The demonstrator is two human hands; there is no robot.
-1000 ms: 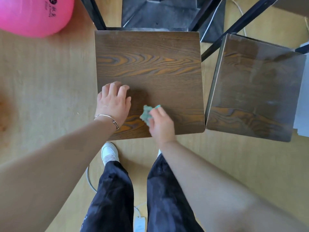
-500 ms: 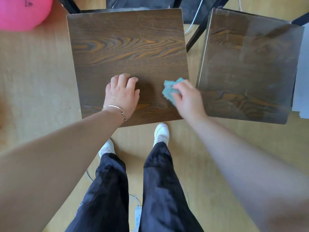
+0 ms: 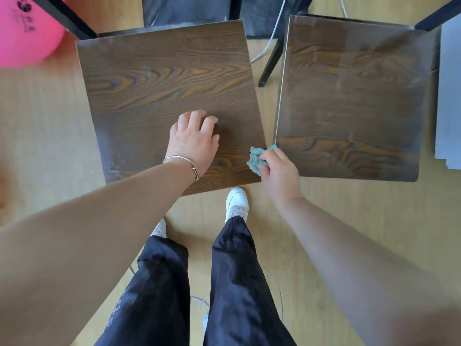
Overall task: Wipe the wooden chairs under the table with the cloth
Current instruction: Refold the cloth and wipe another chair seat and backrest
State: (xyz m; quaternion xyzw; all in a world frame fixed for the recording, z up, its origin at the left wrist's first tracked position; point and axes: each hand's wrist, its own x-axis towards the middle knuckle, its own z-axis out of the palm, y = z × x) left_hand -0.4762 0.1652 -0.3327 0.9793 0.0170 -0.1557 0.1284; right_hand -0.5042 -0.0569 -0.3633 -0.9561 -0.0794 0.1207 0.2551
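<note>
Two dark wood-grain chair seats stand side by side on the floor. My left hand (image 3: 193, 141), a thin bracelet at its wrist, rests on the near half of the left seat (image 3: 159, 78) with its fingers bent. My right hand (image 3: 280, 171) grips a small crumpled teal cloth (image 3: 255, 159) at the near right corner of that seat, by the narrow gap to the right seat (image 3: 354, 96). The right seat shows dull, dusty smears.
A pink ball (image 3: 22, 31) lies at the far left. Black table legs (image 3: 270, 61) and a white cable (image 3: 269, 43) run between and behind the seats. Pale flat sheets (image 3: 449, 101) sit at the right edge. My legs and white shoes stand just before the seats.
My right hand has carried the cloth rightward across the left seat, from its near middle to its near right corner. My left hand has stayed on the seat.
</note>
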